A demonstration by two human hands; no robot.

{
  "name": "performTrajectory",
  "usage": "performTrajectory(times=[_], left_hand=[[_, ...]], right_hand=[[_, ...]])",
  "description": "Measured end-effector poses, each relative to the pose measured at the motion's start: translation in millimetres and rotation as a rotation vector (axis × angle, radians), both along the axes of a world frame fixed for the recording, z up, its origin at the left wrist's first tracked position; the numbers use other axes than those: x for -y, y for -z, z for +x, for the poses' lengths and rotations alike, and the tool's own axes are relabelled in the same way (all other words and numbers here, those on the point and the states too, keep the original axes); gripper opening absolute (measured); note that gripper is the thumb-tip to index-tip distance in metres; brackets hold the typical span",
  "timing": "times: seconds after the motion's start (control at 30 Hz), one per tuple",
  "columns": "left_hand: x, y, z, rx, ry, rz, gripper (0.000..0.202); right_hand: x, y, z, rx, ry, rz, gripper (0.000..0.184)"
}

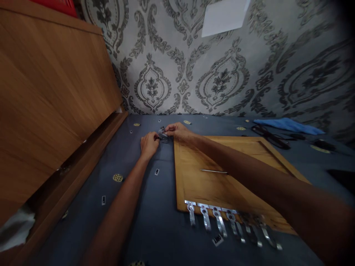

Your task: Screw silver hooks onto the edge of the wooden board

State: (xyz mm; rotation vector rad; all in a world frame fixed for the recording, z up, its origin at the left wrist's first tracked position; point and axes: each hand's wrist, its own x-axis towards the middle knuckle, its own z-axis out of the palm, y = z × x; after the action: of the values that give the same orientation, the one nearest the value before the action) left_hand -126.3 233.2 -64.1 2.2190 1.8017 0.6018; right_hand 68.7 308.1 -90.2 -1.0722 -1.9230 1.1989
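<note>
Small silvery, shiny piece (162,130) held over blue-gray counter (163,199), beside far left corner of flat, framed, yellow-brown wooden board (191,177); direction and long axis too small to tell. Left hand (149,145): grip nearly closed, pinching piece. Right hand (177,130): fingertips pinched on it opposite. Thin metal rod (213,171) lies crosswise on board; curved silver metal clips (205,218) line near edge, tails overhanging.
</note>
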Motion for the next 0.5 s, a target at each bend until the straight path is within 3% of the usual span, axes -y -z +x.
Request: performTrajectory(times=[0.5], left_hand=[[0.7, -0.4, -8.8, -0.004, 0.080, 0.008, 0.035]], right_hand=[[-3.3, -10.0, -3.0, 0.132, 0.069, 0.006, 0.036]])
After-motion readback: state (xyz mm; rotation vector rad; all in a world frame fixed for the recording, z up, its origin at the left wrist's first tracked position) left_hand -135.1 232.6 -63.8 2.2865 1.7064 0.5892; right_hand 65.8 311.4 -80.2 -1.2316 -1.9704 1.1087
